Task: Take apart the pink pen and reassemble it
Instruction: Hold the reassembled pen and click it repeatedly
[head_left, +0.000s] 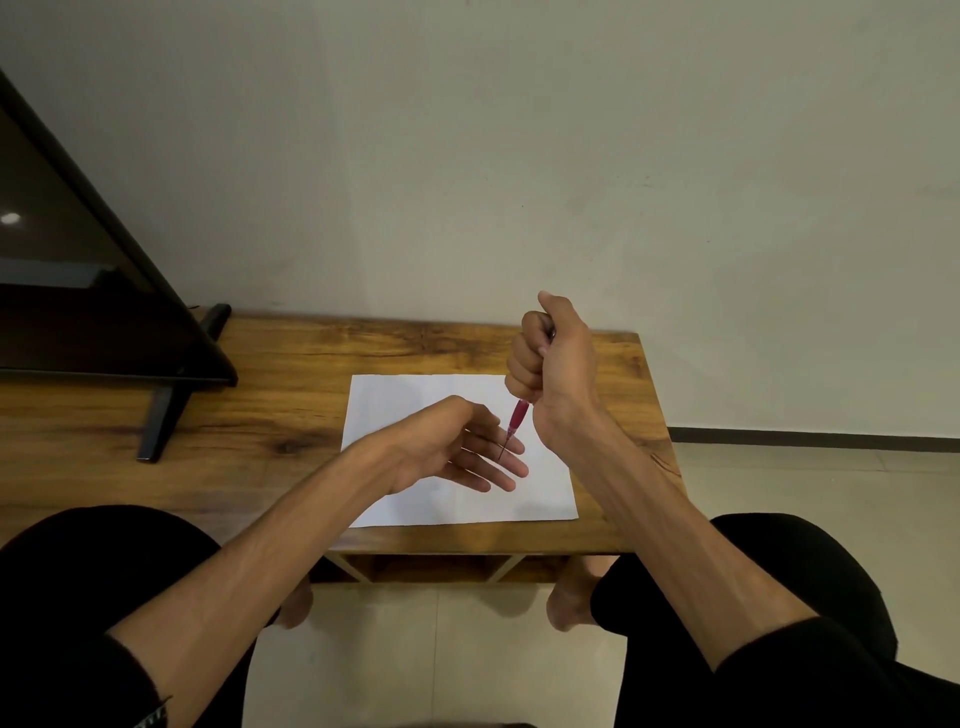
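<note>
Your right hand (550, 358) is clenched in a fist around the pink pen (518, 415), hiding its upper barrel, tip down against the flat, released fingers (498, 457) of your left hand (457, 447) above the white paper (415, 405); no readable markings.

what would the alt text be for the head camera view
A person's right hand grips a pink pen in a fist, tip down, over the open left hand. Both are above a white sheet of paper on a wooden table, with a dark screen at left.
</note>
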